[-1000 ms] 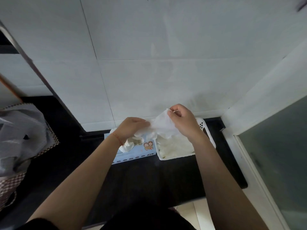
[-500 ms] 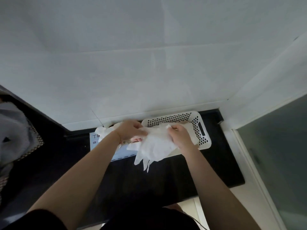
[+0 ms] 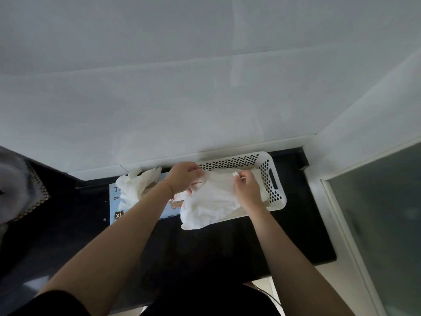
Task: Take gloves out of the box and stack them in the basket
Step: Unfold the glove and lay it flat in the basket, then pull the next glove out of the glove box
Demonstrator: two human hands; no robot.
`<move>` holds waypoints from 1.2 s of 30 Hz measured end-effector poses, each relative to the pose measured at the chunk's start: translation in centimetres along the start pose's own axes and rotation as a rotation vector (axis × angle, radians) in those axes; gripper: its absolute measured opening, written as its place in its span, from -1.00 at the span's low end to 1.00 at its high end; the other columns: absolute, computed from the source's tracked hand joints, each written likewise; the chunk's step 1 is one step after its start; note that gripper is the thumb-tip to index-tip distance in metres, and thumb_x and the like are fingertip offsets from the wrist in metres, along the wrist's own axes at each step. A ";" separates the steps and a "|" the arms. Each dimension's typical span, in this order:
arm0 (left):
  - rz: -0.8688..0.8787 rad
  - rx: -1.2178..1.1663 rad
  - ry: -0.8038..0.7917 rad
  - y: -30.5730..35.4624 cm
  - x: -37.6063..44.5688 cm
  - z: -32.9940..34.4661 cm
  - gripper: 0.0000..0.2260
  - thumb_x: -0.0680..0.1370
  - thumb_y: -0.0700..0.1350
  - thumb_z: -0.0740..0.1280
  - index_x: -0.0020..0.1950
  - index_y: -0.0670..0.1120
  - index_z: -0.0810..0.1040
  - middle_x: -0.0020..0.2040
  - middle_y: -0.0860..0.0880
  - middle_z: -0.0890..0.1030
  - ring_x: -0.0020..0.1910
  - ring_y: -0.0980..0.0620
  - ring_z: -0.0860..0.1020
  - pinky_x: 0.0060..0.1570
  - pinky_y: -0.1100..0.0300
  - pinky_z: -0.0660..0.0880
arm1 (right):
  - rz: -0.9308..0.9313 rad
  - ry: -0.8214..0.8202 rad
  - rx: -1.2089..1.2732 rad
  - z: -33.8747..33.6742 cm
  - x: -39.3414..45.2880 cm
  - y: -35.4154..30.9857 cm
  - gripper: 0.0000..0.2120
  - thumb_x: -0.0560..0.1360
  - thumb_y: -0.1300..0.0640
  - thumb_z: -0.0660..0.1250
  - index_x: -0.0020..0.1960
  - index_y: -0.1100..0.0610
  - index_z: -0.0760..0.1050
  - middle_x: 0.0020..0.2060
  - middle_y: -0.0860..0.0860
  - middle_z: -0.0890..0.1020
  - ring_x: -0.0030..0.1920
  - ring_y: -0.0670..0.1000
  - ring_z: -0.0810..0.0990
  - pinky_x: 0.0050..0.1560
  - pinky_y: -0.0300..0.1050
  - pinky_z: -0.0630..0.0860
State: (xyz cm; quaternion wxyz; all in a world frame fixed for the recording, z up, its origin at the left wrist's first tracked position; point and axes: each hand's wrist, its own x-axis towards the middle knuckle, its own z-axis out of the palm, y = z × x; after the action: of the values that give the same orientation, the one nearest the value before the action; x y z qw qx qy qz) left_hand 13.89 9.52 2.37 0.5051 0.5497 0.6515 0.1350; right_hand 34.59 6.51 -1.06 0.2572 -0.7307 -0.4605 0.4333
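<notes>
The left hand (image 3: 185, 177) and the right hand (image 3: 247, 188) both pinch one thin white glove (image 3: 209, 204) by its upper edge, each with curled fingers, and hold it spread out above the near part of the white perforated basket (image 3: 274, 190). The lower part of the glove hangs over the basket's near rim and reaches toward the black counter (image 3: 205, 252). The glove box (image 3: 116, 213), light blue, lies just beside the basket on its left side, and more gloves (image 3: 134, 185) bulge loosely out of its opening.

The step in hand seems to be the laying of this glove into the basket. To do it well, I would keep the two pinches apart so that the sheet stays stretched, then carry it farther over the basket, toward the wall side, until the hanging end is also inside the rim. After that, lower it flat and let go with both hands at about the same time. The material looks very light and soft, so it may fold on itself or cling to the fingers; a slow release should help. Whether gloves already lie in the basket under this one I cannot tell clearly, because the glove covers most of the inside.
</notes>
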 end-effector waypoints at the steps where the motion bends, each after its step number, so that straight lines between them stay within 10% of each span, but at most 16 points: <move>1: -0.004 0.026 -0.012 0.3 0.3 0.3 -0.85 0.60 -0.10 0.29 -0.02 -0.12 0.62 -0.26 -0.04 0.56 -0.39 -0.06 0.62 -0.27 0.04 0.63 | -0.003 0.016 -0.022 -0.2 0.0 0.2 -0.86 0.65 0.06 0.15 0.12 0.09 0.41 -0.13 -0.06 0.54 -0.17 -0.11 0.51 -0.23 -0.26 0.40; 10: -0.075 0.191 -0.087 2.1 3.8 4.8 -0.78 0.50 0.01 0.43 0.11 0.03 0.54 0.01 0.03 0.57 -0.31 0.02 0.65 -0.13 0.18 0.56 | -0.002 0.052 -0.188 -4.1 2.4 1.9 -0.84 0.66 0.15 0.12 0.22 0.11 0.37 -0.03 -0.02 0.55 -0.10 -0.03 0.53 -0.09 -0.12 0.43; 20: -0.056 0.368 0.216 1.2 3.9 7.8 -0.70 0.60 -0.17 0.20 0.29 -0.05 0.57 0.22 -0.03 0.60 0.13 -0.08 0.55 -0.04 0.20 0.43 | -0.159 -0.115 -0.439 -5.1 3.8 3.7 -0.72 0.60 0.35 0.10 0.06 0.05 0.49 0.18 -0.03 0.52 0.14 -0.01 0.51 0.06 -0.21 0.43; 25: 0.023 0.697 0.410 1.1 2.0 8.4 -0.71 0.51 -0.35 0.17 0.16 -0.13 0.51 0.09 -0.11 0.52 -0.07 -0.14 0.44 -0.21 0.11 0.32 | -0.150 -0.115 -0.545 -5.0 4.0 4.2 -0.63 0.59 0.36 0.18 0.32 0.08 0.47 0.31 -0.01 0.45 0.19 0.02 0.53 0.14 -0.20 0.45; 31: 0.089 0.914 0.113 1.0 0.1 9.1 -0.77 0.59 -0.01 0.24 0.19 -0.04 0.52 0.18 -0.08 0.47 0.18 -0.10 0.48 0.01 0.08 0.50 | -0.208 -0.087 -0.706 -5.0 3.6 3.9 -0.60 0.57 0.36 0.21 0.39 0.16 0.42 0.37 0.07 0.40 0.23 0.09 0.53 0.24 -0.07 0.50; 36: -0.023 1.107 0.103 1.3 -0.8 8.5 -0.70 0.57 -0.25 0.20 0.29 -0.08 0.45 0.26 -0.11 0.42 0.22 -0.07 0.47 0.01 0.12 0.44 | -0.245 -0.074 -0.835 -4.9 3.6 3.6 -0.63 0.58 0.28 0.25 0.38 0.16 0.40 0.31 0.08 0.47 0.19 0.06 0.55 0.17 -0.10 0.52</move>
State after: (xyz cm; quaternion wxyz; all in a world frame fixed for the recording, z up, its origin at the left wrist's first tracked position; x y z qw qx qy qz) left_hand 21.43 6.09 -0.15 0.1098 0.7187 0.6549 -0.2064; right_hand 41.22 8.28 -2.88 -0.0276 -0.6959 -0.6886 0.2021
